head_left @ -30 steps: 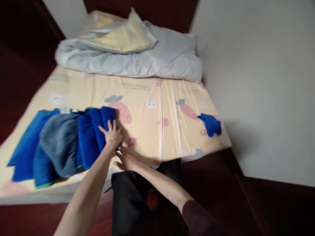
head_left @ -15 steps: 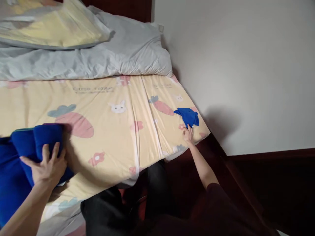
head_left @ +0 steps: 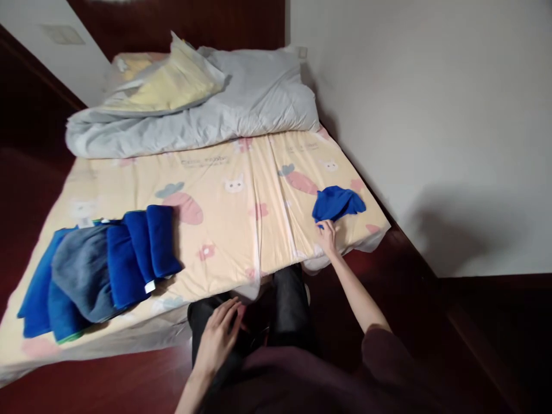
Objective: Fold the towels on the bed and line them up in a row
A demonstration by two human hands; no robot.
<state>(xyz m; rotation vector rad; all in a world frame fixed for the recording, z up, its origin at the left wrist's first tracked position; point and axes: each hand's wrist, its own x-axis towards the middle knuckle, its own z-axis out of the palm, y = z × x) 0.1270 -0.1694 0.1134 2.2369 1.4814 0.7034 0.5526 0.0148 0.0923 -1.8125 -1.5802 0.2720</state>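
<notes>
My right hand (head_left: 328, 234) is at the bed's near right corner, fingers pinched at the lower left corner of a small crumpled blue cloth (head_left: 337, 201). The cloth lies loosely on the sheet. My left hand (head_left: 221, 332) hangs over my lap, fingers loosely stretched and holding nothing. Left of it on the bed lies folded thick blue fabric (head_left: 129, 267) in overlapping folds, with a white tag at its lower edge. A rounded grey-blue piece (head_left: 84, 270) rests among those folds.
A yellow bedsheet (head_left: 228, 224) with carrots and rabbits covers the bed. Across the far end lies a rolled grey quilt (head_left: 267, 92) with a yellow bundle (head_left: 181, 86) on it. A white wall (head_left: 431, 115) runs along the right. My knees are against the near edge.
My left hand has left the folded blue fabric and come back to my lap. The small blue cloth has shifted and spread a little, with my right hand now at its left corner.
</notes>
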